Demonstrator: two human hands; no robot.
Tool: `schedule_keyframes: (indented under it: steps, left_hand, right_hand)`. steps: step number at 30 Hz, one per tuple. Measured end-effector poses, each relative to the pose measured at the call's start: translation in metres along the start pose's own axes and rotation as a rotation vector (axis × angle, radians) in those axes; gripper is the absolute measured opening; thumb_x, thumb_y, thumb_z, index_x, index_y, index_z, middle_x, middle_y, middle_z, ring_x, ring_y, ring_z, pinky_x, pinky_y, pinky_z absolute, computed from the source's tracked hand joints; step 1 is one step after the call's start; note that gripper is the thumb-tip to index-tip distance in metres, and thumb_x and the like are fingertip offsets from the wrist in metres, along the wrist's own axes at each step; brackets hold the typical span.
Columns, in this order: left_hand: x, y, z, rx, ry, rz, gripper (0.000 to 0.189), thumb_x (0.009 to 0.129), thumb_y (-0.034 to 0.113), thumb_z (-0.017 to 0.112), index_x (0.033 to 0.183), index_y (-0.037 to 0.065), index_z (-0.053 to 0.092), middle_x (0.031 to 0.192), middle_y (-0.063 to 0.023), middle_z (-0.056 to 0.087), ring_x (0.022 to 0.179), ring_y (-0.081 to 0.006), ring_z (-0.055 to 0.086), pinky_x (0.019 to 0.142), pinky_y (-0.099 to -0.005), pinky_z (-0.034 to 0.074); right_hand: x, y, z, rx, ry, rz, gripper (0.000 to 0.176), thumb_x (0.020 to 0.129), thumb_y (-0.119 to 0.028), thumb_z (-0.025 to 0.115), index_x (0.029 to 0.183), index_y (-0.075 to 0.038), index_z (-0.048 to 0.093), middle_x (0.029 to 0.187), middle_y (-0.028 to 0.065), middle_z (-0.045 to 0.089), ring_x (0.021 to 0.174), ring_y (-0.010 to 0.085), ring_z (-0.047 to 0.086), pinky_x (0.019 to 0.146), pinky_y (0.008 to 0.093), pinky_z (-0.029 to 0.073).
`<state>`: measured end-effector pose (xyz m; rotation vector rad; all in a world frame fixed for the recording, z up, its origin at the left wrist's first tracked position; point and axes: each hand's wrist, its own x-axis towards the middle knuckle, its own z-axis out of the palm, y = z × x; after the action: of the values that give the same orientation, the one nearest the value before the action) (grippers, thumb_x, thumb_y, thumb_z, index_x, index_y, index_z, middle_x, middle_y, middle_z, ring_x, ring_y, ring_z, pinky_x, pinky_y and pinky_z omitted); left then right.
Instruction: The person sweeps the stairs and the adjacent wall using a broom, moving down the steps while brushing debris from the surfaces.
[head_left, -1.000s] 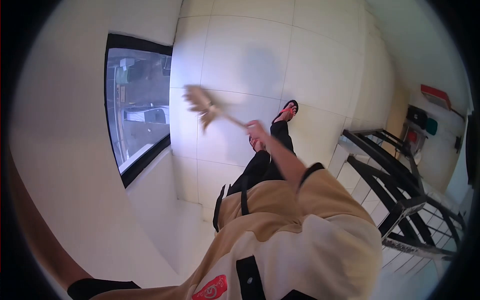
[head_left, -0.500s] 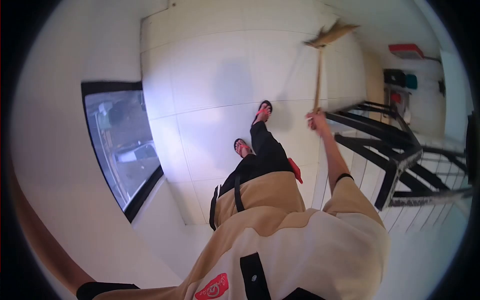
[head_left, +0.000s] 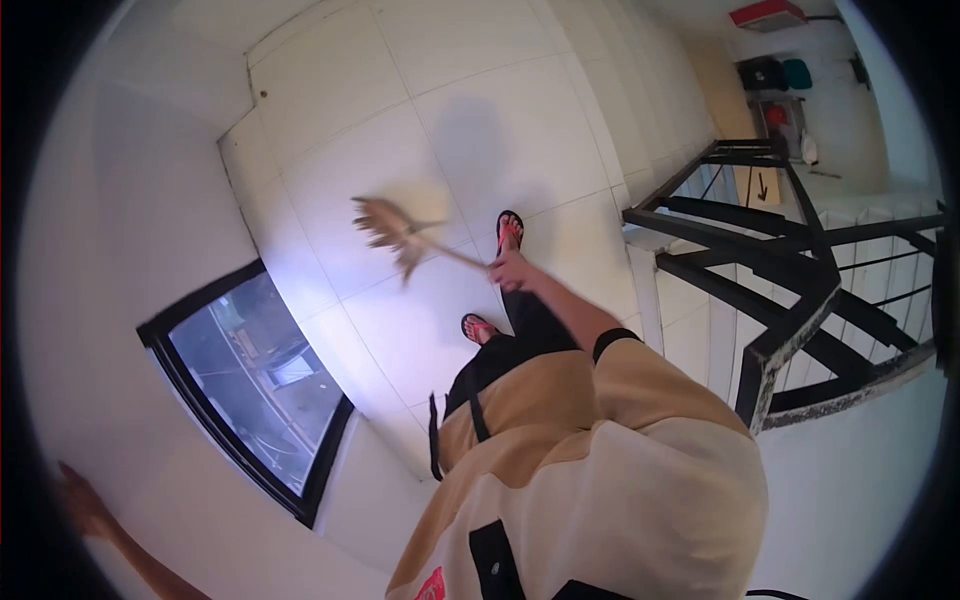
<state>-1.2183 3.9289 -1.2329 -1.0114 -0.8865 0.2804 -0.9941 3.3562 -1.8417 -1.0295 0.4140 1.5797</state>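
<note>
My right hand (head_left: 511,271) is closed around the handle of a short broom (head_left: 455,254), in front of my legs. The broom's fanned brown bristles (head_left: 385,225) point left, over the pale floor tiles, and look slightly blurred. At the far left edge, my left hand (head_left: 85,505) is raised beside the white wall with a finger stretched out; it holds nothing that shows. Part of this hand fades into the dark rim of the view. My feet, in red-strapped sandals (head_left: 480,328), stand on the tiles just below the broom.
A black-framed window (head_left: 270,360) is set low in the left wall. On the right, a black metal stair railing (head_left: 740,250) borders steps going down. Beyond it are a red box (head_left: 768,14) on the wall and several stored items.
My right hand has swung the broom from the upper right across to the left, in front of my feet. My left hand has come into view at the left edge. The view has turned.
</note>
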Motion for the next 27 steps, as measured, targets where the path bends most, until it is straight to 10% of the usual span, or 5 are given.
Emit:
schedule_keyframes:
  steps: [8,11,17,23,27]
  left_hand:
    - [0.005,0.016,0.076,0.080,0.320,-0.113,0.064,0.079,0.061,0.028,0.127,0.020,0.036,0.124,-0.0247,0.036,0.113,-0.0418,0.034,0.088,-0.0602,0.025]
    - [0.007,0.013,0.041,0.121,0.175,-0.056,0.065,0.078,0.062,0.029,0.127,0.019,0.036,0.124,-0.0258,0.036,0.113,-0.0433,0.033,0.087,-0.0621,0.023]
    - [0.007,0.012,0.026,0.289,0.071,-0.002,0.068,0.076,0.063,0.032,0.127,0.018,0.037,0.124,-0.0279,0.035,0.113,-0.0465,0.032,0.085,-0.0657,0.020]
    - [0.006,0.006,-0.002,-0.550,-0.064,-0.027,0.071,0.084,0.048,0.026,0.132,-0.001,0.008,0.129,-0.0389,0.001,0.117,-0.0566,0.006,0.088,-0.0668,0.007]
    - [0.005,0.014,0.056,0.197,0.191,0.032,0.068,0.075,0.063,0.035,0.125,0.017,0.039,0.119,-0.0261,0.039,0.104,-0.0470,0.039,0.080,-0.0615,0.029]
  right_hand:
    - [-0.116,-0.234,-0.245,-0.849,1.147,-0.201,0.005,0.072,-0.005,0.052,0.076,-0.002,0.052,0.049,0.0015,0.042,0.035,0.0100,0.037,0.030,0.0231,0.029]
    - [-0.138,-0.245,-0.222,-0.133,1.010,-0.631,0.004,0.075,-0.006,0.050,0.073,-0.003,0.051,0.048,-0.0003,0.040,0.034,0.0097,0.036,0.028,0.0244,0.028]
    - [-0.253,-0.219,-0.172,0.008,0.560,-0.130,0.022,0.075,-0.003,0.055,0.096,-0.002,0.051,0.059,-0.0008,0.046,0.037,0.0030,0.035,0.030,0.0167,0.025]
    - [-0.212,-0.189,-0.247,-0.268,0.815,0.067,0.022,0.070,0.000,0.054,0.092,0.002,0.051,0.060,0.0058,0.051,0.037,0.0069,0.038,0.030,0.0206,0.027]
    - [-0.165,-0.192,-0.256,-0.483,1.371,-0.140,0.017,0.073,-0.002,0.051,0.089,-0.001,0.048,0.055,0.0044,0.045,0.037,0.0095,0.038,0.030,0.0248,0.028]
